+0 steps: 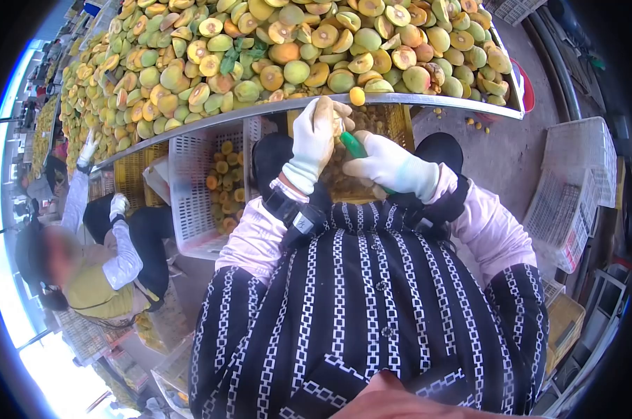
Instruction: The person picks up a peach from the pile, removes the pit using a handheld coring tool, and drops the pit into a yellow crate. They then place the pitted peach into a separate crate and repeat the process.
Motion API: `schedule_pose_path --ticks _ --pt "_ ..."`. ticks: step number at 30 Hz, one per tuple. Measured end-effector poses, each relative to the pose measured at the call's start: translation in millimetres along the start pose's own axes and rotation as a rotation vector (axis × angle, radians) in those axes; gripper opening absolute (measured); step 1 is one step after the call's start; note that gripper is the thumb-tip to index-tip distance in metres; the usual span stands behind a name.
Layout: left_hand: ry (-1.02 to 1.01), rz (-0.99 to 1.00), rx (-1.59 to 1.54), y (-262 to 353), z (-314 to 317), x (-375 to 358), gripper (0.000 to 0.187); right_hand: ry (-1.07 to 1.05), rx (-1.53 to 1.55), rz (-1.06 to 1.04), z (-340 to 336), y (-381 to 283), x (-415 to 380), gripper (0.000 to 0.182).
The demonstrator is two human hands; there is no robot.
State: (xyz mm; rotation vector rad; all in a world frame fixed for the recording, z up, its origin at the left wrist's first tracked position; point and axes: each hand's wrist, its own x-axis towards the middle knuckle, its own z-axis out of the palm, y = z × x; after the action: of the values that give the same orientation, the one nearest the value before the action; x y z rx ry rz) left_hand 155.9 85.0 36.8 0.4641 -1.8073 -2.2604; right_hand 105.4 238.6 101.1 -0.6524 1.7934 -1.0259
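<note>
My left hand [313, 140], in a white glove, is closed on a pale yellow piece of peach [337, 126] just below the table's metal edge. My right hand [394, 165], also gloved in white, wraps round the green handle of a hand tool [353, 144]. The tool's working end meets the fruit between my hands, but its shape is too small to make out. Beyond my hands lies a large heap of halved peaches [316, 52], many with pits showing. A small bright yellow piece [357, 96] sits on the rim above my left fingers.
A metal rim [441, 101] borders the table. Below it stand a yellow crate [400, 126] and a white crate [190, 188] holding peach halves [226, 181]. At left a co-worker [96, 272] sits, one gloved hand at the heap. White crates [567, 195] are stacked at right.
</note>
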Motion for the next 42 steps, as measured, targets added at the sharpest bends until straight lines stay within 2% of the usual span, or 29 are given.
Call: schedule_pose_path --ticks 1,3,5,9,11,12,15,16,17,19,20,21,22,23,24,25,26,27,28,29,31,33,34,35,36,37,39,42 --pt "0.024 0.093 -0.035 1 2 -2 0.04 -0.152 0.249 0.102 -5 -2 -2 0.027" --pt "0.016 0.111 -0.092 0 5 -6 0.038 -0.17 0.268 0.104 -7 -2 -3 0.027" --pt "0.052 0.164 -0.187 -3 7 -8 0.037 -0.281 0.403 0.111 -10 2 -1 0.026" --pt "0.1 0.296 -0.084 -10 9 -9 0.038 -0.347 0.476 0.113 -8 7 3 0.026" --pt "0.157 0.115 -0.249 -9 12 -10 0.041 -0.196 0.401 0.049 -1 0 0 0.026" --pt "0.202 0.09 -0.348 -14 18 -5 0.043 -0.001 0.055 -0.053 5 3 4 0.028" --pt "0.143 -0.044 -0.377 -17 17 -4 0.046 -0.016 0.071 0.023 4 10 9 0.027" --pt "0.143 -0.043 -0.378 -17 17 -5 0.046 -0.153 0.296 0.028 -3 8 3 0.02" --pt "0.116 -0.017 -0.326 -17 16 -5 0.047 -0.153 0.296 0.028 -7 12 2 0.02" --pt "0.089 0.007 -0.27 -12 16 -5 0.048 -0.346 0.559 0.058 -13 17 3 0.017" --pt "0.081 0.018 -0.259 -8 16 -5 0.048 -0.371 0.763 0.085 -11 17 1 0.019" --pt "0.072 0.033 -0.25 -3 17 -5 0.049 -0.371 0.765 0.083 -10 17 2 0.019" --pt "0.111 0.027 -0.386 -11 18 -1 0.049 -0.354 0.717 0.014 -9 18 5 0.019" --pt "0.11 0.03 -0.385 -17 19 3 0.049 -0.337 0.669 -0.053 -8 20 7 0.019" --pt "0.18 0.028 -0.405 -24 20 7 0.05 -0.179 0.454 -0.068 -4 22 10 0.022" --pt "0.251 0.023 -0.424 -26 21 10 0.051 -0.179 0.458 -0.068 -1 31 14 0.022" --pt "0.281 0.02 -0.315 -29 21 13 0.053 0.08 -0.013 -0.172 -2 45 18 0.026" --pt "0.2 -0.013 -0.12 -27 17 10 0.056 0.335 -0.489 -0.264 -7 56 19 0.03" --pt "0.179 -0.145 -0.106 -30 8 13 0.057 0.141 -0.44 -0.059 -24 46 9 0.034" --pt "0.159 -0.277 -0.091 -35 -3 16 0.058 0.089 -0.574 0.09 -32 37 -2 0.036" --pt "0.075 -0.37 -0.338 -43 -22 16 0.054 0.307 -0.796 0.015 -32 72 -9 0.034" --pt "0.008 -0.341 -0.514 -48 -26 8 0.045 0.364 -0.709 0.01 -30 83 -6 0.037" --pt "0.005 -0.346 -0.51 -48 -24 4 0.045 0.385 -0.564 -0.07 -26 80 -1 0.039" --pt "-0.079 -0.318 -0.654 -46 -22 0 0.041 0.406 -0.421 -0.149 -21 72 3 0.041" --pt "-0.163 -0.286 -0.798 -43 -19 -3 0.039 0.302 -0.121 0.015 -17 49 1 0.041" --pt "-0.164 -0.286 -0.797 -38 -14 -6 0.039 0.251 0.157 0.132 -14 37 4 0.04" --pt "-0.144 -0.192 -0.905 -30 -6 -13 0.041 0.273 0.38 0.022 -3 48 23 0.042" --pt "-0.233 -0.192 -0.88 -25 -3 -20 0.046 0.301 0.386 -0.035 5 53 35 0.041"
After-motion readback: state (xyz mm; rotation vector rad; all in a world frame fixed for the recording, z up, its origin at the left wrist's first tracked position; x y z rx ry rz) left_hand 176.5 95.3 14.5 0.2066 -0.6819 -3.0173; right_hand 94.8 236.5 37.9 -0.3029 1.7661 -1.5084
